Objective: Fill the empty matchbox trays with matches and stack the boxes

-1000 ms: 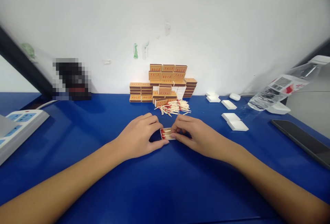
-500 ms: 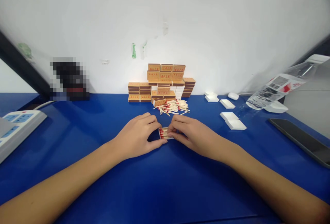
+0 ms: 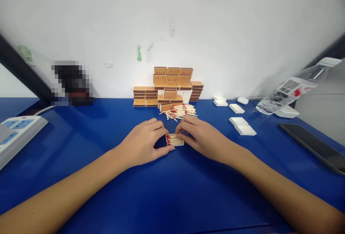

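Note:
A small white matchbox tray lies on the blue tabletop between my hands, holding several red-tipped matches with their heads to the left. My left hand grips the tray's left end, index finger at the far side and thumb at the near side. Over the tray's right part, my right hand pinches thumb and finger together at a match lying along the top; the fingers partly hide it. Just beyond the hands is a loose heap of matches, red and pale ends mixed.
Stacked matchboxes stand against the wall behind the heap. Empty white trays lie to the right, near a white rounded case, a leaning plastic bottle and a phone. A power strip sits at left.
My right hand has shifted slightly up and right from the tray, uncovering more of the matches and the tray's right end. My left hand keeps its hold.

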The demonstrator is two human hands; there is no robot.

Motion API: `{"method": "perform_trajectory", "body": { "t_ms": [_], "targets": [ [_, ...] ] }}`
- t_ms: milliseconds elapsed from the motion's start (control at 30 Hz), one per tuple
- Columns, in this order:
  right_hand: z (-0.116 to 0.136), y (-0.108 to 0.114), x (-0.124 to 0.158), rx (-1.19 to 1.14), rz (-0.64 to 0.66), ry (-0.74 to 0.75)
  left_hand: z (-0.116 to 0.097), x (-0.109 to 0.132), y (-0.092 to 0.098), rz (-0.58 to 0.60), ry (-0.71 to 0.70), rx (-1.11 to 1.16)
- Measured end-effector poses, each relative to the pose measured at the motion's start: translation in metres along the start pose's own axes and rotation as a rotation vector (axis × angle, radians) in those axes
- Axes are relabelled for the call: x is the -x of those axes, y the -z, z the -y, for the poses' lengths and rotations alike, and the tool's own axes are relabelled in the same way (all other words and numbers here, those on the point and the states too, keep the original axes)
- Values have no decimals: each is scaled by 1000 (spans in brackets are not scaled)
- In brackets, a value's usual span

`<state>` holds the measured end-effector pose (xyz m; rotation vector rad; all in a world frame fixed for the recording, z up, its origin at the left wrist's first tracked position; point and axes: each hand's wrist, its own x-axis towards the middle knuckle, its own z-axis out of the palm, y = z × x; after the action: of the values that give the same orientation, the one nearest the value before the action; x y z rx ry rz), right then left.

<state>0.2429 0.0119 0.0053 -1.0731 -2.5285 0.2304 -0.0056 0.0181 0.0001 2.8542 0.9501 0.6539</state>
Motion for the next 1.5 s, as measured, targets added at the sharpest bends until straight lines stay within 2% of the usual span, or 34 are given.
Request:
{"method": "perform_trajectory", "body": {
  "t_ms": [700,1000,1233,1367,1500],
  "targets": [
    [4,0,-2,-112,60,-45,-1,0,0,1,4,11],
    [5,-2,-1,-122,34,-42,0,0,0,3,5,12],
    [10,3,1,-197,-21,34,-2,1,0,11,12,17],
    [20,5,2,-284,1,109,-1,0,1,5,6,37],
    [22,6,3,-266,13,148,-1,-1,1,7,3,45]
  ]
}}
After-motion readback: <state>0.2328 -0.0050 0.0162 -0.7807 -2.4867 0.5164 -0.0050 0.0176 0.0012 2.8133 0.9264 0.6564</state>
